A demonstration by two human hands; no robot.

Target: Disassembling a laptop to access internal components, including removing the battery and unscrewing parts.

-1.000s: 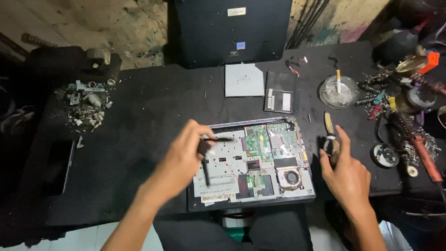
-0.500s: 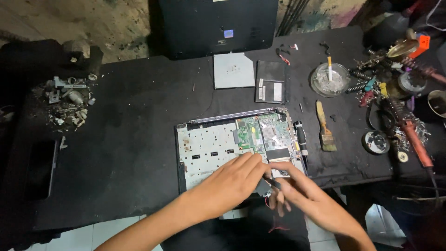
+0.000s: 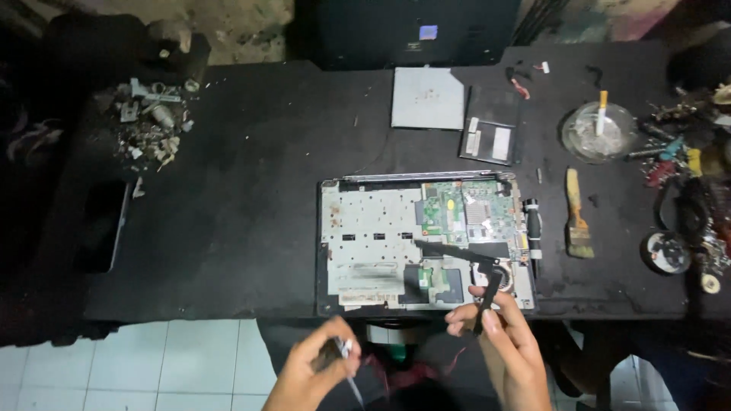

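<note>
Screwdriver (image 3: 348,365) in L hand (image 3: 312,373), R hand (image 3: 506,346) pinching black bracket (image 3: 487,293).

Dimly lit from above; black table (image 3: 244,228) swallowed detail (corners nearly lost); motion-blurred at both hands; slightly soft throughout.

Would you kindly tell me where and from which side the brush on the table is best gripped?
Grip the brush by its wooden handle, the far narrow end, coming from above. It lies flat with bristles toward the near edge, free table on its right and a black cylindrical part on its left.
</note>
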